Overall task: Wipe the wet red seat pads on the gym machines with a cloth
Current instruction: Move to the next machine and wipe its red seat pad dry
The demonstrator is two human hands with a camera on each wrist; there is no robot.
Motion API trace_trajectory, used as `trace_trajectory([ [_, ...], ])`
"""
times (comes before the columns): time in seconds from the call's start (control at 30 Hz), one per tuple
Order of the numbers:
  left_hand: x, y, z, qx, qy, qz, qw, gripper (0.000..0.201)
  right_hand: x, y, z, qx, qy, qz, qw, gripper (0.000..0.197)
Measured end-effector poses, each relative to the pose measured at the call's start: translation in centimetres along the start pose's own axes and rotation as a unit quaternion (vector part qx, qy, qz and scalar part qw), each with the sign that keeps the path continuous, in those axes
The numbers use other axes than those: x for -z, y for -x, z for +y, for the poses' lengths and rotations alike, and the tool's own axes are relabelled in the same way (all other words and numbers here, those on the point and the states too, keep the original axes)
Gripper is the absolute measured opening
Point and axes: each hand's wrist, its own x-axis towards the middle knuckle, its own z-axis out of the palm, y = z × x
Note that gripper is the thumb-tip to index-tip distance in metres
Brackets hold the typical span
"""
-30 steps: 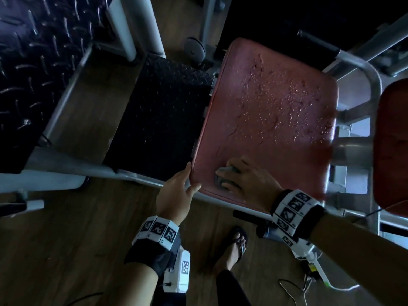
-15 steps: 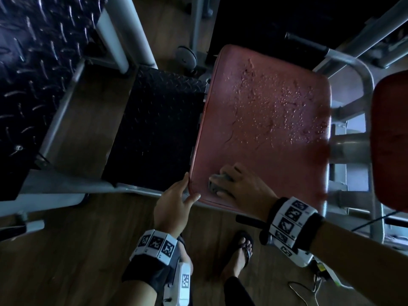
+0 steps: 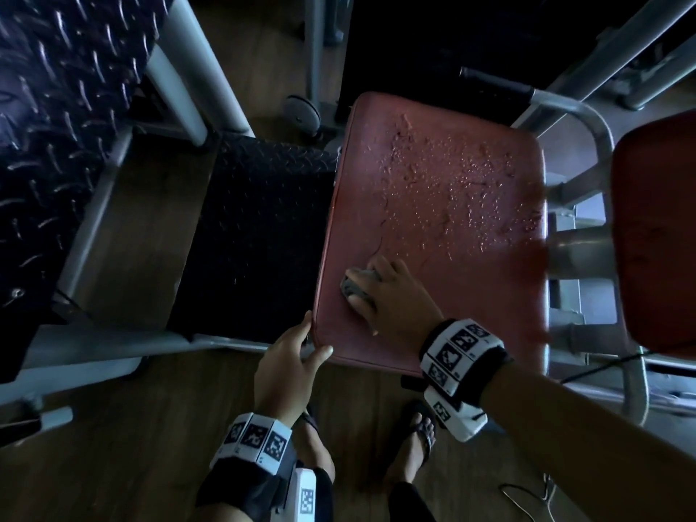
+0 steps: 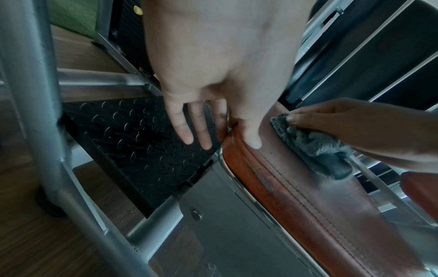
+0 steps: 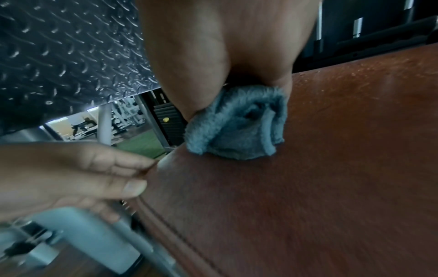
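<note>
A red seat pad (image 3: 433, 220) fills the middle of the head view, with water drops across its far half. My right hand (image 3: 373, 284) holds a bunched grey cloth (image 3: 356, 286) pressed onto the pad's near left part, close to the left edge. The right wrist view shows the cloth (image 5: 237, 123) under my curled fingers on the pad (image 5: 331, 168). My left hand (image 3: 297, 356) pinches the pad's near left corner, thumb on top. In the left wrist view its fingers (image 4: 184, 127) hang straight beside the pad's edge (image 4: 296, 196).
A black diamond-plate footplate (image 3: 256, 235) lies left of the pad. Grey frame tubes (image 3: 599, 145) run around it. A second red pad (image 3: 655, 227) stands at the right. My sandalled feet (image 3: 418, 438) and a cable (image 3: 527, 495) are on the wooden floor.
My right hand has slid the cloth from the pad's near edge farther up along its left side. The left hand keeps its hold on the corner.
</note>
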Motion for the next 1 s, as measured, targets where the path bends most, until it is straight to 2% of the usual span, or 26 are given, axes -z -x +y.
trace_trajectory([
  [0.2,0.9,-1.4,0.5,-0.026,0.053,0.0,0.998,0.052,-0.5,0.5,-0.2,-0.025,0.024,0.01,0.999,0.056],
  [0.43,1.7,-4.8,1.7,-0.058,0.054,0.015,0.997,0.051,0.4,-1.1,-0.4,-0.149,-0.006,0.061,0.987,0.041],
  [0.6,1.6,-5.6,1.7,-0.045,0.064,0.005,0.997,0.052,-0.2,0.3,-1.3,-0.205,-0.036,0.039,0.977,0.043],
  [0.87,1.8,-5.6,1.9,-0.039,0.054,-0.003,0.998,0.051,-0.2,-1.4,-1.0,-0.237,-0.08,0.11,0.962,0.037],
  [1.0,2.0,-5.7,1.8,-0.046,0.044,-0.007,0.998,0.05,0.4,-2.3,-0.3,-0.239,-0.079,0.112,0.961,0.039],
])
